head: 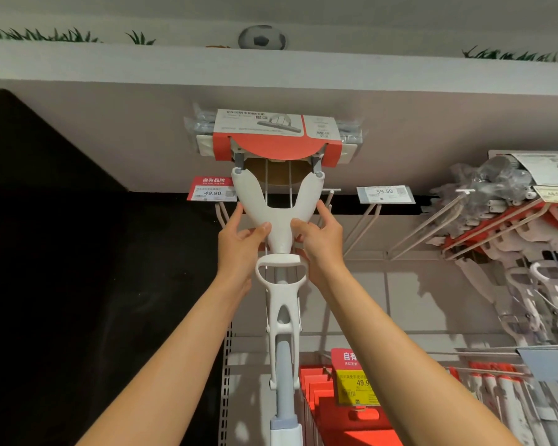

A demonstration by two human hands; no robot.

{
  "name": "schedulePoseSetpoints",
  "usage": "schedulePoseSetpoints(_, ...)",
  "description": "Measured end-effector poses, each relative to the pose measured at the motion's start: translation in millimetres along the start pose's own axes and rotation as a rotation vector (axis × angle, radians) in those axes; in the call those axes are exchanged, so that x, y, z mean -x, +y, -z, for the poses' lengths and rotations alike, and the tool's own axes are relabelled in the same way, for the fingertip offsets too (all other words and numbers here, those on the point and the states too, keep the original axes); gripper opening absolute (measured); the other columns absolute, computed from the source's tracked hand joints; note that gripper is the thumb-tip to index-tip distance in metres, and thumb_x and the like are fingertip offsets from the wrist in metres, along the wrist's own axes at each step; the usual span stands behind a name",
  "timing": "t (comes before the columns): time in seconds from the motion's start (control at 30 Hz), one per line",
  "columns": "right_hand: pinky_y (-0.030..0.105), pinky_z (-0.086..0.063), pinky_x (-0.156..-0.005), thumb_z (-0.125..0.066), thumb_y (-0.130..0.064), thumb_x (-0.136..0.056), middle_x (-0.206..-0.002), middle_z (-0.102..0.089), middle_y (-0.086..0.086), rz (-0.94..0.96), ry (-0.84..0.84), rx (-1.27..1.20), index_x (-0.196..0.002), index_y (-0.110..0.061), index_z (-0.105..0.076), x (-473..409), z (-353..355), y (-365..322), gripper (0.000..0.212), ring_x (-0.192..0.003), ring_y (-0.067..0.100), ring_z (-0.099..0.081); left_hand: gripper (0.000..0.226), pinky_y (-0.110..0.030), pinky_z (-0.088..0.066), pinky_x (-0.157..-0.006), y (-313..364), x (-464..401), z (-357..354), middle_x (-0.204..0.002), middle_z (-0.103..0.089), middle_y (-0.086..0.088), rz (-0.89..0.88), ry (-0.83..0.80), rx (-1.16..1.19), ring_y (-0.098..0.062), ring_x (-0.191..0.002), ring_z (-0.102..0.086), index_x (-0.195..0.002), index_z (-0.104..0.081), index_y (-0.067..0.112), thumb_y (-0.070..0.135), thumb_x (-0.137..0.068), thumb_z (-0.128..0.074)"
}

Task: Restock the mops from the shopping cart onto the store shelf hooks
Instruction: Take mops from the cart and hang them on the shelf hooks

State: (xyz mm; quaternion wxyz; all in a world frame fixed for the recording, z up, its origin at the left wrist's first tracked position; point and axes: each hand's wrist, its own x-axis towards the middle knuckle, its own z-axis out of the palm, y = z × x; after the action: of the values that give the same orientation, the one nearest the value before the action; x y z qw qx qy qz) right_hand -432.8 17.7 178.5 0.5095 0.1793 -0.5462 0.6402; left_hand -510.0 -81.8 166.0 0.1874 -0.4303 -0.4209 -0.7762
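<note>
**Hanging a mop at the top hooks**

I am partway through hanging one mop (278,201), and it fills the middle of the frame from top to bottom. Its head, wrapped in a red and white card sleeve, sits high in the upper centre against the pale back wall (110,149); its white forked yoke spreads just below, and the grey pole runs down to the bottom edge. My left hand (239,239) grips the left side of the yoke with thumb in front and fingers curled behind. My right hand (319,235) holds the right side the same way. Both arms reach up from the lower corners.

I judge this to be the seating step: thin metal hooks (277,181) show through the gap of the yoke, but I cannot tell whether the mop already rests on them. The next move calls for easing the yoke down until the prongs carry it, then letting go gently and checking it hangs straight.

Around me, a white ledge (271,67) crosses the top of the frame. More mops (512,220) crowd the hooks at the right. Red boxes (342,413) sit at lower centre right. A red price tag (211,189) is left of the yoke, a white one (384,193) to its right. The cart is not in view.
</note>
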Motion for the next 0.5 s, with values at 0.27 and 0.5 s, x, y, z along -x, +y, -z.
schedulePoseSetpoints(0.27, 0.044, -0.063, -0.073, -0.06, 0.007, -0.093, -0.107, -0.069, 0.004, -0.031, 0.05, 0.005, -0.15, -0.019, -0.042, -6.7, 0.8, 2.0, 0.066, -0.09, 0.029, -0.072, 0.075, -0.054, -0.057, -0.09, -2.5, -10.0, -4.1, -0.108, -0.072, -0.003, 0.068, -0.02, 0.009, -0.026, -0.093, -0.075, -0.155, -0.033, 0.032, 0.009, -0.093, -0.069)
schedulePoseSetpoints(0.5, 0.042, -0.063, -0.067, -0.059, 0.012, -0.091, -0.085, -0.066, -0.007, -0.056, 0.056, 0.027, -0.149, -0.018, -0.044, -0.3, 8.6, 17.7, 0.067, -0.074, 0.021, -0.071, 0.073, -0.056, -0.057, -0.092, -27.5, -5.6, -0.5, -0.109, -0.067, 0.005, 0.136, 0.004, 0.052, -0.029, -0.098, -0.073, -0.153, -0.038, 0.03, 0.006, -0.092, -0.07)
